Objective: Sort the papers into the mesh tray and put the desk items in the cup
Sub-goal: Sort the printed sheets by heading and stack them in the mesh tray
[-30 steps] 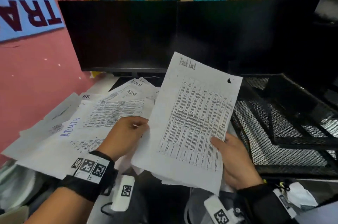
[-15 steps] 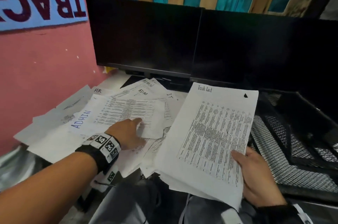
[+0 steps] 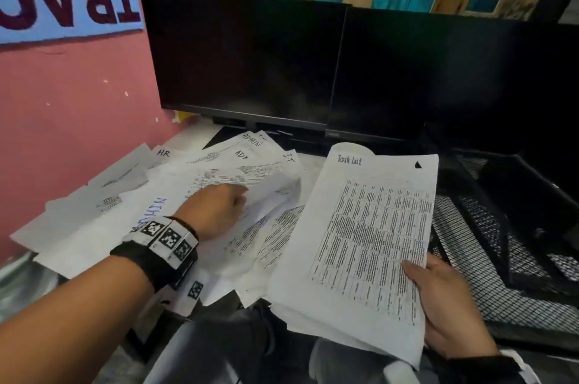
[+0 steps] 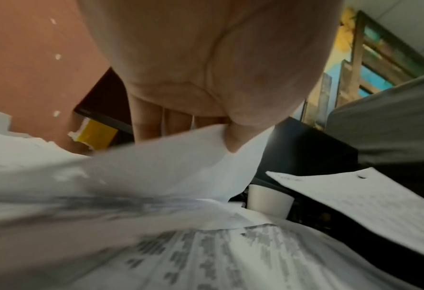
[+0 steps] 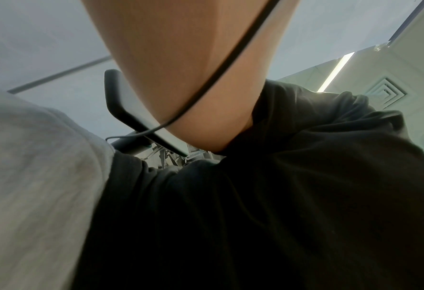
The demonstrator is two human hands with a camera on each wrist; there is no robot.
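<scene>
Our left hand (image 3: 216,211) pinches the corner of one loose sheet (image 4: 171,157) between thumb and fingers, lifting it off the scattered papers (image 3: 103,205) on the desk; our right hand (image 3: 445,302) grips the lower edge of a gathered stack, the Task List sheet (image 3: 369,233) on top, thumb over its face; the hands are well apart, each clamped on paper. Just right of the right hand stands the black mesh tray (image 3: 501,258), its near compartment showing no paper; a white cup (image 4: 268,200) sits beyond the left hand's fingers, partly hidden by the lifted sheet. The risk we judge: the pinched sheet is thin and overlaps others, so a quick pull could drag neighbours off the desk edge nearest us, or crease the corner; the one-handed stack could fan and slip. Beyond the hands stand two dark monitors (image 3: 250,64), their bases reaching under the far sheets; left of the left hand is a pink wall (image 3: 78,95); sheets marked ADMIN, HR and IT lie mixed, so sorting is barely begun; no desk items are visible.
</scene>
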